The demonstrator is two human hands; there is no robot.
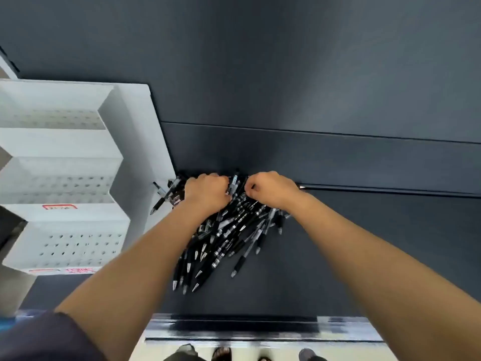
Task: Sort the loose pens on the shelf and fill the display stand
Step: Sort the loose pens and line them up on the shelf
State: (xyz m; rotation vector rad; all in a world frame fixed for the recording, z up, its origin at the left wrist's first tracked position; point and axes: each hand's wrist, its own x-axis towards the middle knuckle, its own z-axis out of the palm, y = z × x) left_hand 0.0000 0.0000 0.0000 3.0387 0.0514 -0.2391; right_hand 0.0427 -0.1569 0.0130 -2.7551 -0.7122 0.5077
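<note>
Black pens (pixel 234 238) with silver tips lie heaped mid-frame on the dark shelf (pixel 338 243), right of the white tiered display stand (pixel 65 165). The left hand (pixel 207 191) and right hand (pixel 270 188), each grip curled tight, clutch their upper ends.

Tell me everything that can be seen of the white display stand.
The display stand is white, plastic or card by its look, built as stepped tiers with a right side wall. Each tier top carries rows of small holes; every visible hole is empty. Red-marked labels sit on two front faces, unreadable. It stands upright on the dark shelf, left of the pen pile. Stray pens lie at its right wall; contact is unclear.
</note>
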